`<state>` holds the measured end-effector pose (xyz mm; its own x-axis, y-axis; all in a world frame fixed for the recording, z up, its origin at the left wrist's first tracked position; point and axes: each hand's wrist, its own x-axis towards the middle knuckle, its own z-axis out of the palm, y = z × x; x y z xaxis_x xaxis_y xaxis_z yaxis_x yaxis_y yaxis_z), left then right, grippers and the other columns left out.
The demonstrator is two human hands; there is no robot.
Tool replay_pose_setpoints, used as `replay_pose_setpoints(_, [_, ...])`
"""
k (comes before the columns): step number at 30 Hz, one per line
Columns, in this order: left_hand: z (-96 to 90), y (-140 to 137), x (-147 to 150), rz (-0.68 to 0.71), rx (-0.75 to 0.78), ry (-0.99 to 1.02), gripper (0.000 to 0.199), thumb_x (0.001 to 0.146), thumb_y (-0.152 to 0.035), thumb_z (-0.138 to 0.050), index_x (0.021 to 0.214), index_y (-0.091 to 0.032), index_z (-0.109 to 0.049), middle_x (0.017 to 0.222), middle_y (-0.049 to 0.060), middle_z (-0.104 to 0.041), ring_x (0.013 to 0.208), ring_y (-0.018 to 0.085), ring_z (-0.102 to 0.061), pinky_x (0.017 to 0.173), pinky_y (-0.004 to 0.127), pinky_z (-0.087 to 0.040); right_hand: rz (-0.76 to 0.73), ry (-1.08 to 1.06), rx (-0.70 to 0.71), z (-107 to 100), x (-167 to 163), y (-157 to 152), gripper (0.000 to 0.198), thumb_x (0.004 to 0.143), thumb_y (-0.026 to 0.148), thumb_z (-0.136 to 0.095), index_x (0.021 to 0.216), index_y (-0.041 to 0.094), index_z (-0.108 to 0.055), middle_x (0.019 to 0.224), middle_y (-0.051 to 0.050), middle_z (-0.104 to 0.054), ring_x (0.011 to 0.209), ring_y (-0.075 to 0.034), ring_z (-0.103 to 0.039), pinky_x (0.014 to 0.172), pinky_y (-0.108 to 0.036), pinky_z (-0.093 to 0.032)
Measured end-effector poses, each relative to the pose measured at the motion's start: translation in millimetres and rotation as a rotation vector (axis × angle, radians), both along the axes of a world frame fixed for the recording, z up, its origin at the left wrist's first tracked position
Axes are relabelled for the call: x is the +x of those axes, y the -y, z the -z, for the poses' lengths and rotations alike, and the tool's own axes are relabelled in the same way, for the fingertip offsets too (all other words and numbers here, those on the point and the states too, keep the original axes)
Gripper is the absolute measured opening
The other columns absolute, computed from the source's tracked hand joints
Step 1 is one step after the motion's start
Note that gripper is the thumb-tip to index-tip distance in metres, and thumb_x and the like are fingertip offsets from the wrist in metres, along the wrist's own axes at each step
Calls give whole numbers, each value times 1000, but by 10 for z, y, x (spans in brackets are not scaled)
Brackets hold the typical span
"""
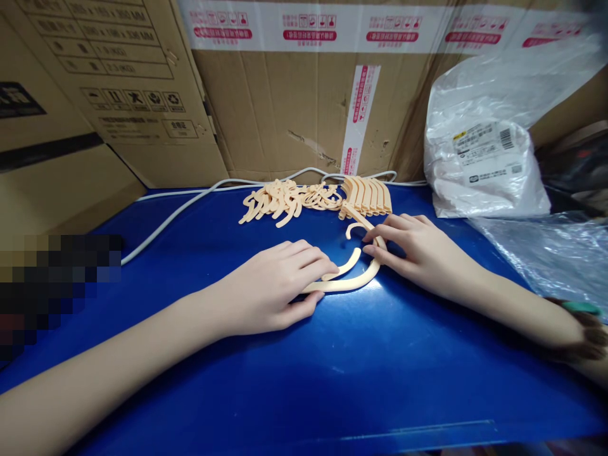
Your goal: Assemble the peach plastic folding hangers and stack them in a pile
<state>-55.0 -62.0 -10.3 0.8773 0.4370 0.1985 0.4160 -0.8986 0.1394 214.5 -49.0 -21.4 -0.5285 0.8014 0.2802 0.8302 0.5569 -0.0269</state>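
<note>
A cream plastic clothes hanger (355, 282), with curved arms and a small hook, lies in front of me on the blue tabletop. My left hand (285, 285) is closed around the end of its long curved arm, thumb below and fingers above. A shorter curved piece (350, 263) lies just inside that arm, touched by the left fingertips. My right hand (408, 247) pinches the hanger near its bend, beside the hook. Its fingers cover part of the joint. Another straight arm reaches back from there towards the stacked pieces.
Behind my hands lie a loose pile of curved cream pieces (273, 201), smaller hook pieces (323, 197) and a neat row of hanger arms (368, 195). A white cable (175, 218) runs along the back. Cardboard boxes (285, 107) wall the rear; a plastic bag (484, 158) stands right.
</note>
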Motion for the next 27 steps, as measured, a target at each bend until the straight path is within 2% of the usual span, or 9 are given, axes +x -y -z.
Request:
replay_pose_setpoints(15, [-3,9,14,11,3,-1,30,93,-15,-42,120,-17,-56,119,5,-62,106,20,-54,93,34,-42,-94,-61,-33,-19,-26,15,28,97,36,-46,111,21,-66,98,-8,-61,94,-23,-57,84,-41,-41])
replay_pose_setpoints(22, [25,-9,-18,-33,150,-21,34,93,-10,-42,124,-16,-52,126,7,-57,105,22,-54,90,37,-44,-161,-126,-70,-25,-42,36,28,97,30,-47,112,19,-68,98,-9,-60,90,-21,-57,83,-37,-44])
replay_pose_setpoints(27, [43,-49,-23,-143,213,1,34,92,-7,-44,123,-17,-52,115,7,-59,103,22,-55,89,36,-45,-232,-144,-138,-47,-66,70,31,98,31,-45,118,18,-65,100,-9,-59,91,-20,-56,83,-35,-45])
